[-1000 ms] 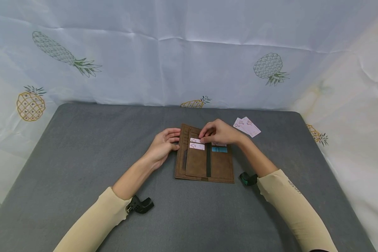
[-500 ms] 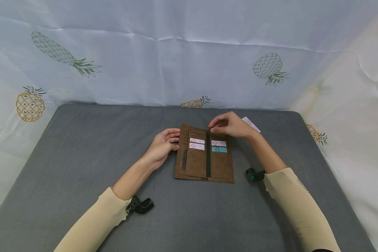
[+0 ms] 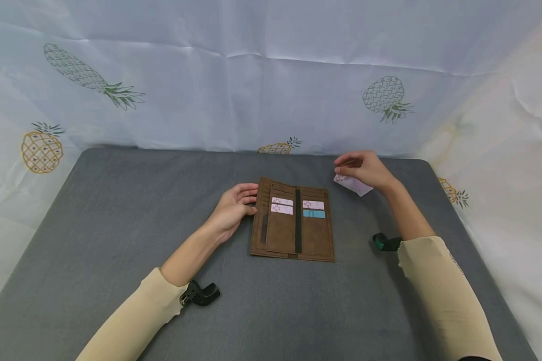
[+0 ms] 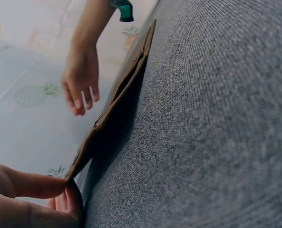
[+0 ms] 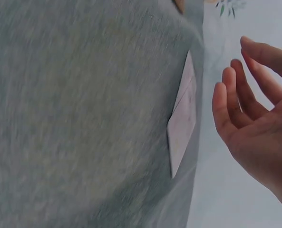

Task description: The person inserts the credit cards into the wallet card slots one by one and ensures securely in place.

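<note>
A brown wallet (image 3: pixel 316 243) lies spread out on the grey table, its left side lifted a little. Between thumb and fingers my left hand (image 3: pixel 232 209) pinches that edge, which the left wrist view shows closely. Two pink flowered cards (image 3: pixel 282 209) show in the left slots; on the right sit a pink card (image 3: pixel 313 205) and a blue card (image 3: pixel 313 214). My right hand (image 3: pixel 366 169) hovers over two overlapping loose pink cards (image 5: pixel 182 121) at the back right. In the right wrist view its fingers are loosely bent, apart from the cards and holding nothing.
The grey table (image 3: pixel 271 311) ends at a pale cloth (image 3: pixel 253 90) printed with pineapples, close behind the loose cards. A black camera mount (image 3: pixel 200 293) sits at the left wrist, another mount (image 3: pixel 385 242) at the right.
My right hand has left the wallet's left slots and moved right and back to above the loose cards. The left hand stays at the wallet's edge.
</note>
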### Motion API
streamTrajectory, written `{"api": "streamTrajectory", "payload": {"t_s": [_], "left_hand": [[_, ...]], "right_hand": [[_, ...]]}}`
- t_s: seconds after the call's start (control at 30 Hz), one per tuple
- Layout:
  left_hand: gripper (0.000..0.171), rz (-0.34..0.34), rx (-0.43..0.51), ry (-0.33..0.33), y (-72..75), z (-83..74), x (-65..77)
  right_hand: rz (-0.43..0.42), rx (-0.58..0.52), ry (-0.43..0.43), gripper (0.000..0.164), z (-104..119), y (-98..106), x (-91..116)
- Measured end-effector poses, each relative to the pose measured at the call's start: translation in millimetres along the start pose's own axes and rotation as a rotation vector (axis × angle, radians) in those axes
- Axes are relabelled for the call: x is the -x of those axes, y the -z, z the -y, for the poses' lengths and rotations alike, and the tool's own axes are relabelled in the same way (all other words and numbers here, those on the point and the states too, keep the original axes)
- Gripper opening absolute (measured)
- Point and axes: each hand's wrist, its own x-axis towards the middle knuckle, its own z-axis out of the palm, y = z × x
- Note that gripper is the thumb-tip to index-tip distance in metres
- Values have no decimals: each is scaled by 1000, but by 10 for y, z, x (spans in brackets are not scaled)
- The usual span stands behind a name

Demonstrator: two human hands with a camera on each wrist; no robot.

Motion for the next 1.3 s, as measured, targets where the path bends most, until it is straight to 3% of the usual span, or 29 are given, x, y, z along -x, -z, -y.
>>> {"api": "streamTrajectory", "payload": {"t_s": [0.4, 0.67, 0.9, 1.3], "left_hand": [[67, -2, 3, 2, 0, 5, -3], [69, -5, 0, 2, 4, 5, -2], [69, -5, -2, 2, 2, 5, -2], [68, -3, 5, -2, -6, -20, 22]], "right_hand": [[-104, 81, -78, 45, -319, 106, 16], [-53, 173, -116, 61, -396, 146, -1], [-49, 248, -101, 62, -422, 127, -40], [-68, 209, -112, 67, -412, 112, -18]]}}
